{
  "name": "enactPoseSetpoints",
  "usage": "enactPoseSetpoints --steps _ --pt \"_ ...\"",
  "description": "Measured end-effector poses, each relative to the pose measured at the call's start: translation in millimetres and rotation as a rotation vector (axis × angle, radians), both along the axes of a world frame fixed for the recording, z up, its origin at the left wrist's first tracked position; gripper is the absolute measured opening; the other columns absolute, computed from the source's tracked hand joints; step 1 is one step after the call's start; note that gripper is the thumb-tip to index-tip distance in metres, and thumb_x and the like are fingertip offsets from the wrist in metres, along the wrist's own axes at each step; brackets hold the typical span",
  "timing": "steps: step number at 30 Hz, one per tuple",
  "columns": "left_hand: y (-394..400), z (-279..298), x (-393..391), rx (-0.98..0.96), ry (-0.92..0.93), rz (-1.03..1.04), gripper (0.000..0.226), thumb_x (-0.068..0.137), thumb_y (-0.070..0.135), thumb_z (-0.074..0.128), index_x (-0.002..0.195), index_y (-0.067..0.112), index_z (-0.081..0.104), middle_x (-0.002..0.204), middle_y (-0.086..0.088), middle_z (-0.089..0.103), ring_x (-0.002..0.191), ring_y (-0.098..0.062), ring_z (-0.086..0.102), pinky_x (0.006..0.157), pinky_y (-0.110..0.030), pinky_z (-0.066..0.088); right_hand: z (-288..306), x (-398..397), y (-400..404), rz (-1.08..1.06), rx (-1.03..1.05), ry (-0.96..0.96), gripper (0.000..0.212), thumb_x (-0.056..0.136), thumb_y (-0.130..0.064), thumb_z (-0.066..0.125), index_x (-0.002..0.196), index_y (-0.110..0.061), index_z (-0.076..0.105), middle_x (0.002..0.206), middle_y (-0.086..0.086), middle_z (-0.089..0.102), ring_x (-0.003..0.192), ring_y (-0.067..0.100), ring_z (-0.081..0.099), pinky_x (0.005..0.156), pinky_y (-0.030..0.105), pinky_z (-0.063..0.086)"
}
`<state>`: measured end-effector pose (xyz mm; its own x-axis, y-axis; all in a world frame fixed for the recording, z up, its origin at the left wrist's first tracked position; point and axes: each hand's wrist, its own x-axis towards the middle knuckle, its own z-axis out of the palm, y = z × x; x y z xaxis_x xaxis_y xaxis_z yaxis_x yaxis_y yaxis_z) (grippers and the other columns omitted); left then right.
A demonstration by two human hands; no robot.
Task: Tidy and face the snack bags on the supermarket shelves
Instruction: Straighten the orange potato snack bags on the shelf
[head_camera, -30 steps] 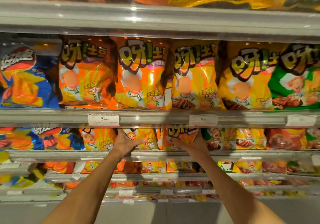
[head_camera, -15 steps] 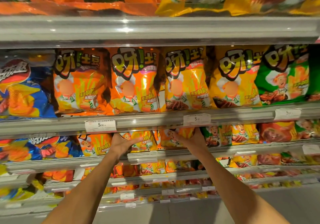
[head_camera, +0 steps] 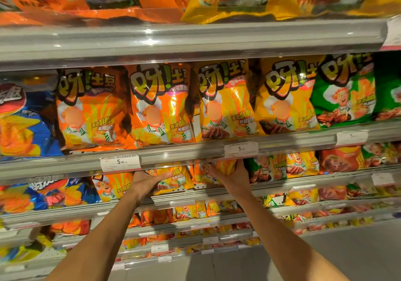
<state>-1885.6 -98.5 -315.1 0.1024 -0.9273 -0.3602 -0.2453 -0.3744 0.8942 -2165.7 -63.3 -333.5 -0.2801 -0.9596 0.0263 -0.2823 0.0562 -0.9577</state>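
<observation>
Reaching into the third shelf (head_camera: 217, 196) down in the head view, both hands work the snack bags under the price rail (head_camera: 173, 158). Left hand (head_camera: 145, 182) lies palm-on against an orange bag (head_camera: 173, 178), thumb spread toward the middle, fingers flat rather than curled round it, so pressing, not gripping. Right hand (head_camera: 235, 177) is on the neighbouring orange-yellow bag (head_camera: 225, 166); its fingertips run up under the rail, probably pinching the bag's upper part, but the rail hides the tips. Both bags stand upright, long axis vertical, directly ahead of and above each wrist, tops tucked behind the rail. Bags sit just beside each other, between the two hands. Each hand is nearest its own bag; coming move likely pulls them forward to face.
</observation>
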Motion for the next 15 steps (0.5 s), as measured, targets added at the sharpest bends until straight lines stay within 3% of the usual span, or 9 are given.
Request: enactPoseSetpoints --steps 3,4,5,6,9,12,13,14,15 --pt "-0.6 -1.5 -0.8 -0.024 -0.015 -0.022 0.083 0.047 0.046 0.095 0.111 0.003 0.066 0.080 -0.021 0.070 0.101 -0.039 0.064 0.066 -0.037 0.063 1.9 2.3 7.9 -0.013 -0.022 0.013 0.108 0.053 -0.086 0.074 0.144 -0.046 0.030 0.135 -0.018 0.054 0.122 0.005 0.053 0.105 0.028 0.045" --pt "-1.2 -2.6 -0.5 -0.019 -0.022 -0.028 0.074 0.045 0.047 0.094 0.099 0.005 0.067 0.089 -0.017 0.066 0.092 -0.032 0.069 0.062 -0.034 0.062 2.3 2.4 11.3 -0.021 -0.025 0.023 0.105 0.054 -0.086 0.074 0.142 -0.049 0.029 0.135 -0.018 0.055 0.121 0.005 0.054 0.103 0.028 0.046" --pt "-0.8 -3.1 -0.8 -0.004 -0.039 -0.039 0.064 0.044 0.048 0.094 0.081 0.005 0.063 0.053 -0.005 0.057 0.073 -0.025 0.070 0.064 -0.036 0.062 2.2 1.8 14.7 -0.029 -0.019 0.031 0.103 0.055 -0.085 0.074 0.141 -0.049 0.029 0.134 -0.017 0.056 0.120 0.007 0.056 0.102 0.030 0.048" --pt "-1.1 -5.6 -1.5 0.004 -0.045 -0.044 0.061 0.045 0.048 0.093 0.066 0.008 0.052 0.056 0.008 0.033 0.055 -0.021 0.060 0.071 -0.042 0.063 1.7 0.4 17.9 -0.040 -0.008 0.035 0.101 0.056 -0.084 0.074 0.140 -0.046 0.032 0.133 -0.014 0.058 0.119 0.009 0.058 0.100 0.033 0.051" --pt "-1.9 -10.8 -11.5 -0.017 -0.057 -0.026 0.053 0.058 0.038 0.094 0.062 0.013 0.047 0.044 0.005 0.042 0.046 -0.012 0.044 0.091 -0.047 0.054 1.8 -12.0 27.1 -0.088 0.023 0.017 0.085 0.061 -0.071 0.080 0.128 -0.044 0.037 0.119 -0.015 0.062 0.109 0.013 0.063 0.091 0.032 0.055" --pt "0.0 -8.8 -33.1 -0.090 -0.016 -0.021 0.039 0.064 0.021 0.093 0.069 -0.001 0.061 0.054 -0.005 0.064 0.060 -0.003 0.056 0.096 -0.043 0.051 4.1 -32.2 36.7 -0.092 0.079 -0.015 0.088 0.061 -0.067 0.081 0.132 -0.040 0.037 0.110 -0.026 0.058 0.104 0.011 0.062 0.085 0.024 0.049" --pt "0.4 -7.6 -41.8 -0.130 -0.008 -0.030 0.041 0.064 0.017 0.093 0.083 -0.007 0.066 0.099 -0.027 0.055 0.088 -0.006 0.061 0.094 -0.037 0.050 3.3 -39.4 40.6 -0.084 0.110 -0.032 0.091 0.063 -0.064 0.082 0.136 -0.035 0.039 0.111 -0.024 0.059 0.107 0.015 0.063 0.087 0.027 0.049" --pt "-0.3 -8.0 -50.5 -0.165 -0.013 -0.038 0.043 0.063 0.017 0.094 0.088 -0.004 0.066 0.078 -0.014 0.072 0.084 -0.011 0.061 0.090 -0.031 0.048 3.2 -46.5 45.0 -0.076 0.139 -0.050 0.095 0.063 -0.061 0.083 0.141 -0.029 0.038 0.115 -0.019 0.062 0.112 0.020 0.062 0.093 0.031 0.050" --pt "-1.1 -9.2 -59.5 -0.172 -0.040 -0.052 0.040 0.062 0.021 0.094 0.080 0.004 0.063 0.075 0.001 0.056 0.079 -0.012 0.057 0.082 -0.027 0.046 3.9 -53.6 50.4 -0.071 0.164 -0.067 0.102 0.063 -0.061 0.083 0.146 -0.026 0.037 0.121 -0.011 0.064 0.118 0.023 0.061 0.100 0.039 0.050"
